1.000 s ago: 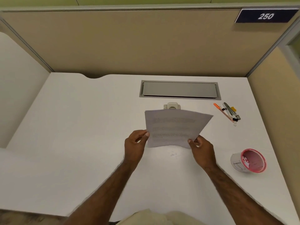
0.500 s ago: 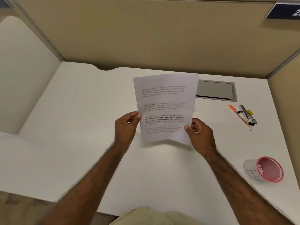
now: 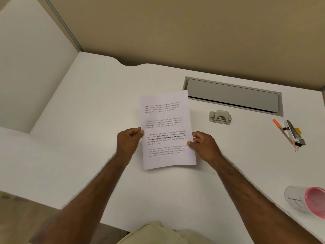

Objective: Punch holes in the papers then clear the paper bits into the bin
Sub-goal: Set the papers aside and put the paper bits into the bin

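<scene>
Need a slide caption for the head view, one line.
Left hand and right hand hold printed papers over white desk; hole punch sits beyond.

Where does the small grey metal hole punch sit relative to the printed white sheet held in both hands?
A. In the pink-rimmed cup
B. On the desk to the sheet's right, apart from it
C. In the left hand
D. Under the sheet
B: the small grey metal hole punch stands on the white desk to the right of the printed white sheet, with bare desk between them.
</scene>
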